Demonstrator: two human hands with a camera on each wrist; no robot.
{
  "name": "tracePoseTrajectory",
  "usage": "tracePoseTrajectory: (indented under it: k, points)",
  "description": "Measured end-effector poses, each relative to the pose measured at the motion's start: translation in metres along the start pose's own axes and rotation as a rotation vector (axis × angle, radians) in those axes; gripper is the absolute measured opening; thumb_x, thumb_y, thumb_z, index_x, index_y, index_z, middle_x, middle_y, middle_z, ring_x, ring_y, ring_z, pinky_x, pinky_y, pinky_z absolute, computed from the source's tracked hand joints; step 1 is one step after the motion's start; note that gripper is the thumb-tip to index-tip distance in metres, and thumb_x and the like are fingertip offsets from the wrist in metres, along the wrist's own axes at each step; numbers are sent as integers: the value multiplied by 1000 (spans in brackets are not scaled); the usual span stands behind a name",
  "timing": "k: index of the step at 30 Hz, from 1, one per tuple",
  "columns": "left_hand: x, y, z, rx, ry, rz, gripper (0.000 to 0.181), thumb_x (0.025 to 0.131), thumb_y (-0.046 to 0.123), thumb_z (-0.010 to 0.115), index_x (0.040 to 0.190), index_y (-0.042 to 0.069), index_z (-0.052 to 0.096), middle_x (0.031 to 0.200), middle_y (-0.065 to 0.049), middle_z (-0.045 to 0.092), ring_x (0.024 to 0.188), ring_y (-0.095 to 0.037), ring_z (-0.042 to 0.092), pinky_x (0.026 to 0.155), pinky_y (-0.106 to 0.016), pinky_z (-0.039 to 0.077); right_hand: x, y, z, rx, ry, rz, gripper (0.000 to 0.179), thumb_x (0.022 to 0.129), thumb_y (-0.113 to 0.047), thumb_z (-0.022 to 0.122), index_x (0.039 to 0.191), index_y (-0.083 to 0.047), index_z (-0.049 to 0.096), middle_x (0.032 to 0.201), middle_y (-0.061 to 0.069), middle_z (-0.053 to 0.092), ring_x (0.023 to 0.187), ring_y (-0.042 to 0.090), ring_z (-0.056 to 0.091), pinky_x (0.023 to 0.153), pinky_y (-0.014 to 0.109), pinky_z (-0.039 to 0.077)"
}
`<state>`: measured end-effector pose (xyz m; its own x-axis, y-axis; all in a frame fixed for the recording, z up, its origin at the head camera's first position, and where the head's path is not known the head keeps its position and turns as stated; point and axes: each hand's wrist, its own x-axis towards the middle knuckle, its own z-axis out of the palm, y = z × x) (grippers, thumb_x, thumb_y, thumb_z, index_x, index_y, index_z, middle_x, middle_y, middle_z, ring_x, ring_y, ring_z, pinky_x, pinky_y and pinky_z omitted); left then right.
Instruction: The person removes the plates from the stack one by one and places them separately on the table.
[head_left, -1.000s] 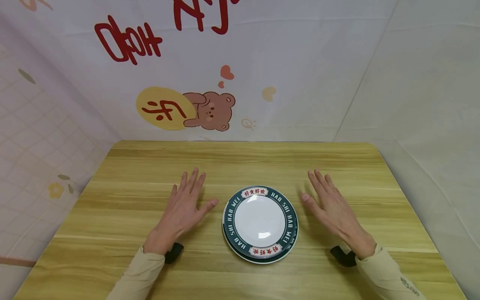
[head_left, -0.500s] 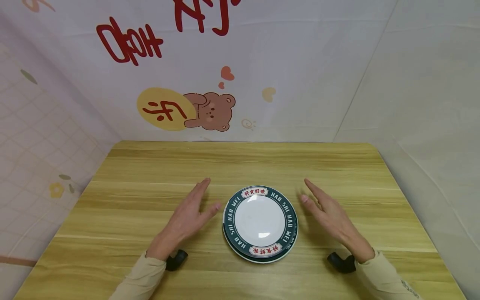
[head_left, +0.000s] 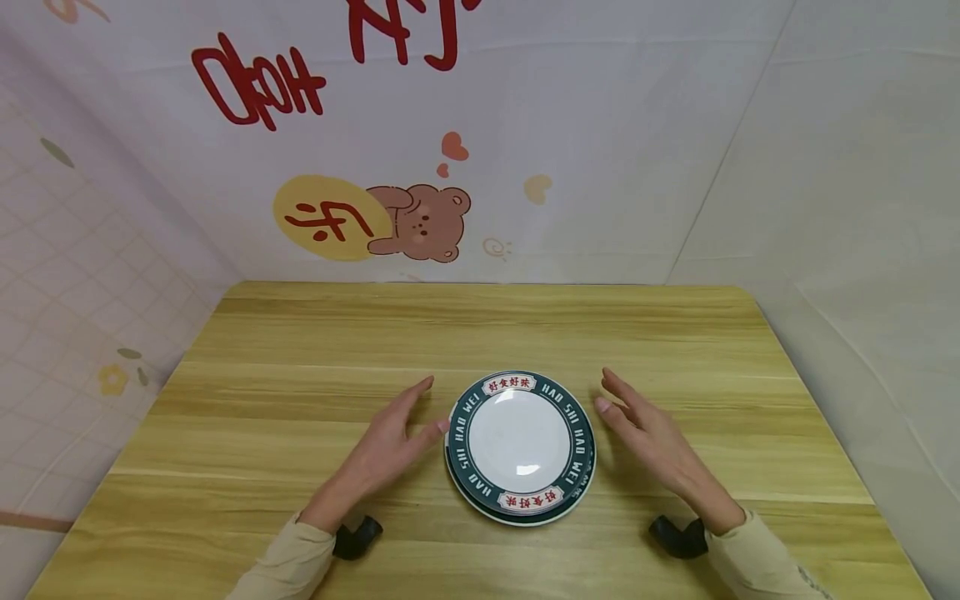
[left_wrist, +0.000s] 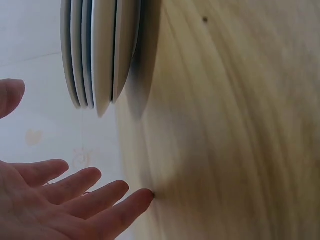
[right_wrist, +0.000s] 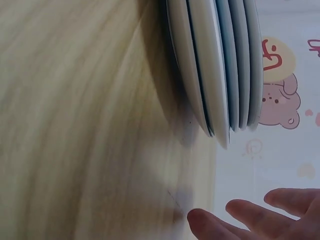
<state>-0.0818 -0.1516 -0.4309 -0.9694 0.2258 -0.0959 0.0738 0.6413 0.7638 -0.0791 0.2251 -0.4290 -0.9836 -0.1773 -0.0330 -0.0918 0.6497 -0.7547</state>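
A stack of several round plates (head_left: 520,442) sits on the wooden table, the top one white with a dark green lettered rim. Seen edge-on in the left wrist view, the stacked plates (left_wrist: 102,55) lie one upon another. My left hand (head_left: 386,446) is at the left of the stack, its thumb tip close to the rim; the left wrist view shows a gap between them. On the other side, my right hand (head_left: 651,433) is held beside the stack, apart from it. Both hands have extended, slightly bent fingers and hold nothing.
The wooden table (head_left: 315,325) reaches back to a white printed cloth wall (head_left: 600,125) with a bear picture. A cloth wall (head_left: 862,275) also stands at the right. Black fittings (head_left: 357,539) are at the underside of both wrists.
Both hands have moved inward towards the plates, and their fingers have gone from spread to closer together. The plates have not moved.
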Motion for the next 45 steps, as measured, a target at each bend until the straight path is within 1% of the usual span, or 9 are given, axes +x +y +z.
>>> tracePoseTrajectory:
  k: [5,9,12,15,18,25,31,35,45]
  points:
    - [0,-1,4,-104,-8,-9,68,101,34,67,159,11,39,161,-11,42,147,-34,41,118,-52,35,-2,-1,1,28,4,14,67,110,-45,46,162,-6,31,156,24,46,133,49,53,109,62,43]
    - [-1,-1,8,-232,-18,-10,64,102,28,67,158,8,41,161,-13,42,145,-35,44,113,-51,42,-3,-1,4,77,-6,44,68,109,-46,48,162,-7,32,152,25,49,122,44,64,105,60,48]
    - [-3,-1,10,-310,-24,-22,61,102,24,67,156,6,44,159,-13,44,143,-37,46,112,-51,44,-5,-2,5,113,-16,67,67,109,-45,50,162,-9,33,150,24,52,105,32,72,98,50,54]
    - [-4,0,12,-357,-22,-44,58,102,20,67,154,6,47,157,-12,48,142,-36,48,112,-52,43,-5,-3,5,143,-18,69,66,108,-42,52,162,-8,34,148,24,54,98,23,72,92,37,56]
    - [-6,1,13,-384,-15,-60,55,101,18,68,151,6,50,154,-11,51,139,-36,51,112,-51,44,-5,-4,5,176,-23,63,65,108,-39,53,161,-7,34,147,25,55,101,25,72,88,31,57]
    - [-6,1,18,-410,-9,-76,51,100,16,69,148,5,53,150,-12,55,135,-35,55,110,-50,46,-7,-2,8,256,-36,66,64,107,-38,56,160,-6,37,143,27,55,113,38,68,86,34,61]
    - [-8,1,21,-407,-12,-59,49,100,13,69,146,5,55,146,-15,58,133,-36,58,108,-50,48,-8,-3,8,303,-60,67,63,105,-37,61,157,-6,43,140,26,58,114,36,68,85,33,61]
    - [-8,2,24,-418,-14,-72,48,99,12,69,145,5,56,143,-14,59,130,-36,59,106,-48,51,-9,-1,9,300,-89,58,62,104,-36,63,156,-8,44,139,23,60,115,34,68,87,33,61]
    - [-7,0,27,-453,-23,-105,43,99,13,69,141,10,60,143,-11,59,127,-33,62,103,-43,53,-8,3,11,348,-140,48,60,104,-33,63,157,-10,44,142,25,56,122,43,62,85,36,62]
